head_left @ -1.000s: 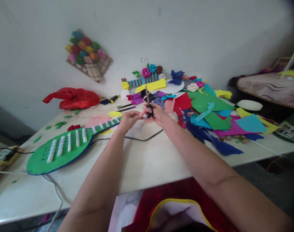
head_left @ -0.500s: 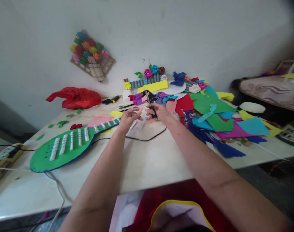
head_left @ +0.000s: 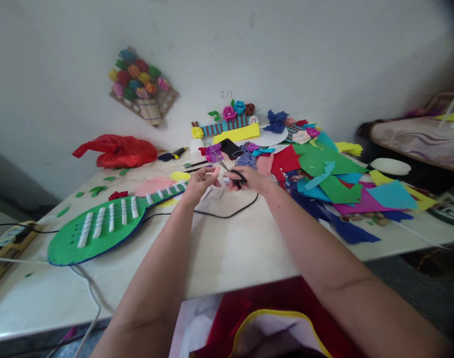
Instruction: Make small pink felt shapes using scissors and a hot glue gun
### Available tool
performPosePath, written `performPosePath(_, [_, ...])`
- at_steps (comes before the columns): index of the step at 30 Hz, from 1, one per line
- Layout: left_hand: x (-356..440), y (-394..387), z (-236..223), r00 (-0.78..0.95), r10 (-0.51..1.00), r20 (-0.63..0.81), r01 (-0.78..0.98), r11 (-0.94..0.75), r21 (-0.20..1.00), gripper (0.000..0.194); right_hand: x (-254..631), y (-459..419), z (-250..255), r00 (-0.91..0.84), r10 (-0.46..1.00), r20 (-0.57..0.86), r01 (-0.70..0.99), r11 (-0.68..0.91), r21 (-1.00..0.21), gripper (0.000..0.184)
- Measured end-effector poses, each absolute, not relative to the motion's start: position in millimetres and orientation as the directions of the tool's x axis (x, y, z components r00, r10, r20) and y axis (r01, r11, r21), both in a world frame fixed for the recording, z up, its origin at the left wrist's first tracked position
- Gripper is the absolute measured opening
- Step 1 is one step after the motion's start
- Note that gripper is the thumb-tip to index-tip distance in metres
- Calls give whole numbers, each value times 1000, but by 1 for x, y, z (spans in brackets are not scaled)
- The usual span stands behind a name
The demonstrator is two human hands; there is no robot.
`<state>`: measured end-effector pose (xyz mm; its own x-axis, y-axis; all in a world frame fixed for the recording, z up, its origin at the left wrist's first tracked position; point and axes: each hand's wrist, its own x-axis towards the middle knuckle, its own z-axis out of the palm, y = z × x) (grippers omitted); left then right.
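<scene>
My left hand (head_left: 201,185) pinches a small piece of pink crepe paper (head_left: 216,171) between thumb and fingers. Just to its right, my right hand (head_left: 249,179) is closed around the black handles of a pair of scissors (head_left: 222,164). The blades point up and left, apart from the pink piece. Below the hands lie white paper scraps (head_left: 211,196) and some pink bits on the table. Left of my left hand rests a green guitar-shaped cutout (head_left: 111,253) with white rolled strips and strings across it.
Coloured paper sheets (head_left: 323,159) are heaped on the right. A red plastic bag (head_left: 124,151) and pliers (head_left: 172,154) stand at the back left. Paper flowers (head_left: 228,113) lean on the wall. A black cable (head_left: 227,217) crosses the table; a power strip (head_left: 16,246) lies far left.
My hands have drawn apart, and the scissors have tipped from upright to leaning left. A pink piece that was at the blades half a second ago no longer shows there. The view has shifted slightly.
</scene>
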<state>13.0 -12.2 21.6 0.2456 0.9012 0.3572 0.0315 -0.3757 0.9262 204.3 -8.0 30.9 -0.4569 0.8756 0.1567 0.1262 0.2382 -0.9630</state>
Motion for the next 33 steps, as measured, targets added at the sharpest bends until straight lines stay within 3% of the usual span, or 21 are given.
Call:
performPosePath(10, [12,-14,24,273,910,311,14,-327,945,34,212,-17,40,-573,810,120,225,297,-928,40])
performPosePath(33, [10,-11,22,298,906,301,21,-322,947,34,211,-13,36,-563,823,81,352,327,-877,33])
